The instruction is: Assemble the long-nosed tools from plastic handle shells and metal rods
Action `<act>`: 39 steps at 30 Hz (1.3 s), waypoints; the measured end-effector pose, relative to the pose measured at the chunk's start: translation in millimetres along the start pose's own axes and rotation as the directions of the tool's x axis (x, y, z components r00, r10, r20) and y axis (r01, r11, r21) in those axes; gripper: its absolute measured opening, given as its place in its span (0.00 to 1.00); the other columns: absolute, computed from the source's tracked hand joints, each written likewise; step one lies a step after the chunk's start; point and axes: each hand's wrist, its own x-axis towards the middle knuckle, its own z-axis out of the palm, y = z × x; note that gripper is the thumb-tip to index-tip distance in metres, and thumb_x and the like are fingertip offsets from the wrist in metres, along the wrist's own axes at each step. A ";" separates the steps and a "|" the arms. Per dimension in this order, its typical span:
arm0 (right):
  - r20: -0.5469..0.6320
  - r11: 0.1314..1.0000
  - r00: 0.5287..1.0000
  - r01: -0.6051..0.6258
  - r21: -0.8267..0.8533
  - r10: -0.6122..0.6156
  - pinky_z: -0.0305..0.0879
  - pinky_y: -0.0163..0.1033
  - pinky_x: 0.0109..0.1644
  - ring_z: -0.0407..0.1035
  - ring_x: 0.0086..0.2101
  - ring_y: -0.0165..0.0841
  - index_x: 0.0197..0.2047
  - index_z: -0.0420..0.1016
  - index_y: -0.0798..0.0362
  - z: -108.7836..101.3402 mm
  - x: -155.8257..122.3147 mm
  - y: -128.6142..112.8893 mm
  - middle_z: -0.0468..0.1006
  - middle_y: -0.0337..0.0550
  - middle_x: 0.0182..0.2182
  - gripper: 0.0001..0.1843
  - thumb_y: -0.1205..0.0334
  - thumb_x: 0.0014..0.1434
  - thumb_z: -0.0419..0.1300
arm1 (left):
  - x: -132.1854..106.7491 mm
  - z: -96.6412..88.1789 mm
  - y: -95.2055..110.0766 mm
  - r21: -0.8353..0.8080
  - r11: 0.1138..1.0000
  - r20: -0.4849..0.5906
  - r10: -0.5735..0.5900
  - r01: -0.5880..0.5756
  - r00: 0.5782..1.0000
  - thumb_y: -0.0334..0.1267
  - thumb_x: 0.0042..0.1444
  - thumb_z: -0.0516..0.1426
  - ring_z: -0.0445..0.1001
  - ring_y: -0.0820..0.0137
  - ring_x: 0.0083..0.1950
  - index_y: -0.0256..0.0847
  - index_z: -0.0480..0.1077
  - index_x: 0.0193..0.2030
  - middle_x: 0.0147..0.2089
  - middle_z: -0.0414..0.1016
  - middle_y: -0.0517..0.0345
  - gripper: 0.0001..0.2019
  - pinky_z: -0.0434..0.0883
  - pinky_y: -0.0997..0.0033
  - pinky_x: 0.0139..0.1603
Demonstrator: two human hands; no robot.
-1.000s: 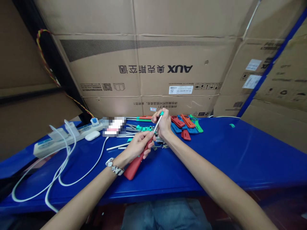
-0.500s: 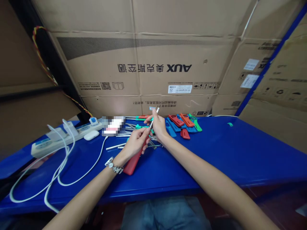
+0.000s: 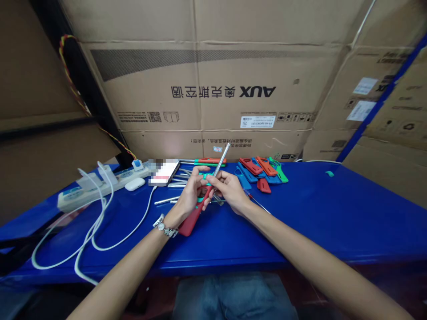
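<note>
Between my hands is a long-nosed lighter with a red handle (image 3: 191, 221), green inner parts and a metal tube (image 3: 221, 160) that points up and away to the right. My left hand (image 3: 190, 195) is closed around the upper handle, its fingers near the finger loop. With thumb and fingers, my right hand (image 3: 230, 189) pinches the base of the tube by a green piece (image 3: 207, 178). Behind the hands, loose metal tubes (image 3: 167, 201) lie on the table, partly hidden. Lighters with red and green bodies (image 3: 210, 161) lie at the back.
Red, orange, blue and green handle shells (image 3: 251, 166) are piled right of my hands on the blue table (image 3: 313, 213). To the left are a phone (image 3: 167, 171), a white case (image 3: 134, 184), a power strip (image 3: 70, 201) and white cables (image 3: 105, 250). Cardboard (image 3: 150, 66) stands behind.
My right hand has slid down from the tube's upper part to its base, leaving the tube exposed. My left fingers have shifted up around the finger loop. The view has turned slightly left.
</note>
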 end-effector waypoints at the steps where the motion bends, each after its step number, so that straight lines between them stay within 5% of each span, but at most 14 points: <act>1: 0.037 1.000 0.999 0.002 -0.005 -0.002 0.60 0.31 0.21 0.66 0.17 0.26 0.27 0.66 0.53 1.9 -1.9 0.4 0.73 0.35 0.17 0.24 0.43 0.48 0.70 | 0.0 0.3 1.0 0.008 1.000 -0.011 0.012 -0.012 1.000 0.51 0.55 0.48 0.63 0.72 0.13 0.44 0.56 0.51 0.20 0.69 0.67 0.20 0.63 0.77 0.10; 12: 0.104 0.997 0.992 0.075 -0.033 -0.071 0.70 0.36 0.23 0.71 0.17 0.31 0.34 0.71 0.53 9.9 -7.8 1.8 0.73 0.33 0.18 0.22 0.41 0.54 0.63 | 3.2 4.2 5.1 0.053 0.994 0.020 0.095 -0.096 0.995 0.54 0.60 0.49 0.62 0.72 0.11 0.41 0.63 0.54 0.17 0.66 0.67 0.22 0.62 0.77 0.09; 16: -0.005 0.994 0.997 0.082 -0.072 -0.082 0.68 0.34 0.25 0.70 0.21 0.28 0.44 0.67 0.51 10.5 -12.6 5.6 0.69 0.30 0.22 0.22 0.43 0.57 0.62 | 13.8 9.2 3.3 0.091 0.980 -0.082 0.183 -0.175 0.980 0.57 0.59 0.56 0.62 0.74 0.13 0.39 0.68 0.47 0.17 0.64 0.68 0.22 0.63 0.78 0.12; 19: 0.021 0.976 0.995 0.103 -0.194 -0.100 0.69 0.33 0.32 0.71 0.29 0.28 0.41 0.65 0.50 8.9 -16.9 11.5 0.72 0.34 0.29 0.19 0.46 0.57 0.63 | 23.2 11.4 2.2 0.053 0.962 -0.157 0.272 -0.267 0.949 0.57 0.57 0.59 0.63 0.77 0.17 0.38 0.70 0.39 0.20 0.64 0.66 0.21 0.64 0.80 0.18; 23: 0.115 0.967 0.992 -0.022 -0.252 0.053 0.68 0.34 0.25 0.71 0.23 0.30 0.44 0.64 0.51 7.0 -21.9 18.6 0.71 0.33 0.24 0.19 0.42 0.63 0.54 | 29.1 9.5 1.3 -0.102 0.956 -0.248 0.243 -0.275 0.938 0.55 0.57 0.61 0.68 0.77 0.25 0.38 0.68 0.35 0.26 0.69 0.62 0.19 0.66 0.80 0.24; 27: 0.125 0.958 0.990 -0.033 -0.284 0.071 0.58 0.29 0.14 0.63 0.13 0.26 0.45 0.63 0.49 7.4 -28.0 17.1 0.67 0.28 0.18 0.20 0.40 0.65 0.49 | 27.4 5.8 2.9 -0.299 0.938 -0.183 0.126 -0.177 0.975 0.57 0.60 0.57 0.70 0.73 0.27 0.39 0.66 0.34 0.23 0.65 0.63 0.21 0.67 0.76 0.28; 33: 0.103 0.954 0.953 -0.272 -0.123 0.285 0.59 0.29 0.10 0.59 0.10 0.26 0.38 0.60 0.49 16.4 -34.9 3.3 0.66 0.26 0.13 0.22 0.37 0.64 0.49 | 25.6 6.5 -2.1 -0.293 0.937 -0.188 0.140 -0.191 0.972 0.57 0.57 0.60 0.72 0.72 0.28 0.39 0.62 0.27 0.21 0.67 0.63 0.23 0.68 0.76 0.29; 39: 0.137 0.902 0.893 -0.432 -0.008 0.429 0.60 0.30 0.10 0.54 0.08 0.25 0.34 0.60 0.50 21.6 -36.0 -11.3 0.62 0.27 0.11 0.24 0.37 0.66 0.47 | 20.5 13.3 -6.3 -0.270 0.951 -0.201 0.096 -0.149 0.975 0.59 0.54 0.61 0.70 0.73 0.23 0.41 0.61 0.29 0.26 0.74 0.60 0.24 0.59 0.79 0.16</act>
